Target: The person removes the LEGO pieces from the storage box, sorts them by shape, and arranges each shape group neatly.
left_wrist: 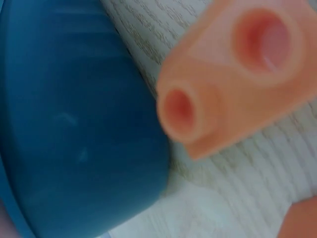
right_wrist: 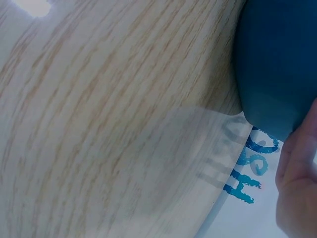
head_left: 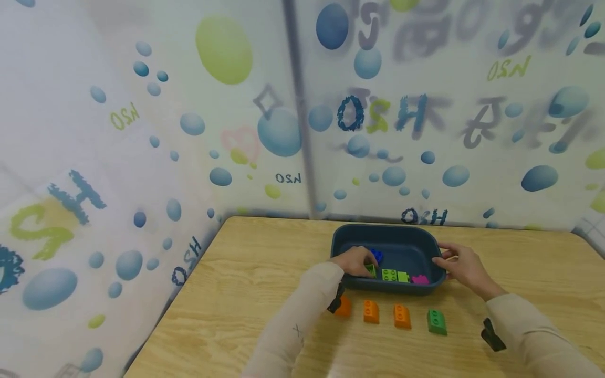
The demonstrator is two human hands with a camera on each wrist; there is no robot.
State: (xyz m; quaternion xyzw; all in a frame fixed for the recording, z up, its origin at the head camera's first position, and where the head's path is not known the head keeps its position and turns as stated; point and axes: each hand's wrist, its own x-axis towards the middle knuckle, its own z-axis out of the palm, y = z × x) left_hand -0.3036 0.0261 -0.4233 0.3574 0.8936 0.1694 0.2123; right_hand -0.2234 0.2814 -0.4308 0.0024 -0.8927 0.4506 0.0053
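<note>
A dark blue plastic basin (head_left: 397, 286) stands near the back of the table. Over its left end reaches my left hand (head_left: 354, 261), its fingers pinching a green toy brick (head_left: 371, 270) inside. My right hand (head_left: 465, 268) grips the basin's right rim, thumb on the inner side. On the basin floor lie a blue brick (head_left: 376, 255), a lime green brick (head_left: 389, 275), another lime piece (head_left: 403, 276) and a magenta piece (head_left: 420, 280). The left wrist view shows the basin's outer wall (left_wrist: 84, 114) but not the fingers.
In front of the basin, a row holds an orange brick (head_left: 343, 307) partly behind the left wrist, two more orange bricks (head_left: 371, 312) and a green brick (head_left: 437, 322). A printed curtain (head_left: 264, 199) hangs behind the wooden table (head_left: 264, 252).
</note>
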